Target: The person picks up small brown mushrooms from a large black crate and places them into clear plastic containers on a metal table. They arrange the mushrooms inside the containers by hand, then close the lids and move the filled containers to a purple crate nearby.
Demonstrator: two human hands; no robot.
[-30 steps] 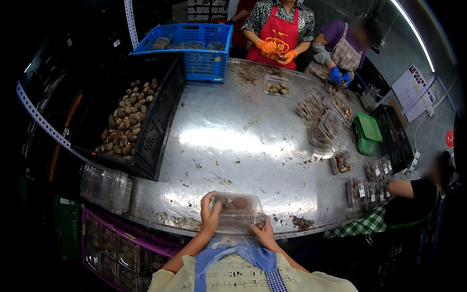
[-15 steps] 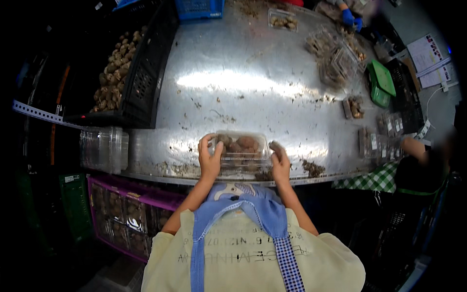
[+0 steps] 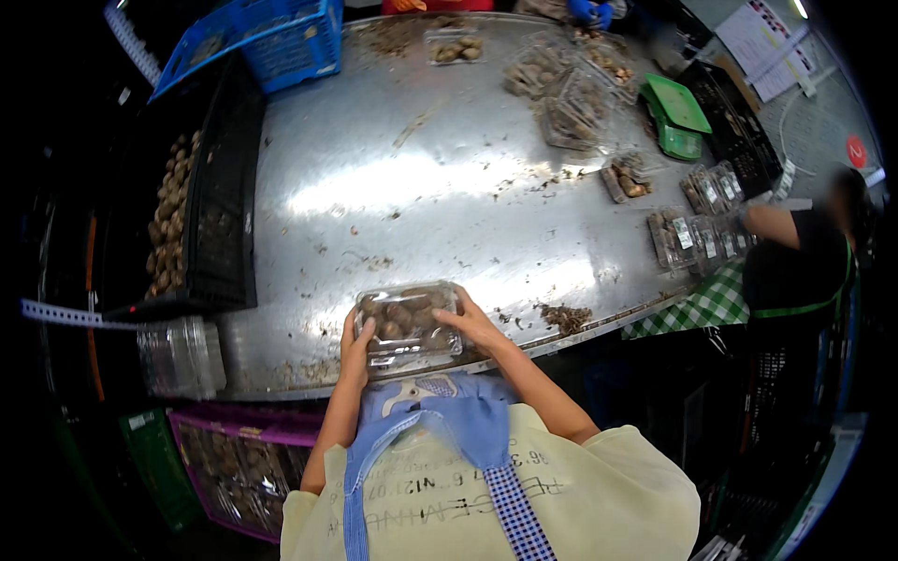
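A clear plastic container [image 3: 407, 321] full of brown round tubers sits at the near edge of the metal table [image 3: 402, 215]. My left hand [image 3: 358, 335] grips its left side, thumb along the front corner. My right hand [image 3: 465, 323] holds the right side, with the thumb reaching over the front. Loose dirt and root scraps [image 3: 566, 318] lie just to the right. A stack of empty clear containers [image 3: 180, 357] stands to the left.
Black crate of tubers [image 3: 224, 187] and blue crate [image 3: 295, 51] at left; several filled packs [image 3: 673, 238], green scale [image 3: 675, 107] and black crate [image 3: 739, 131] at right. A co-worker [image 3: 804, 234] is at the right; blue gloves [image 3: 591, 13] show at the back. Purple crate [image 3: 238, 467] below.
Both hands now grip the container, which appears fuller and shifted left in view. My right hand, apart from it half a second ago, has closed on its side. The camera view has also shifted.
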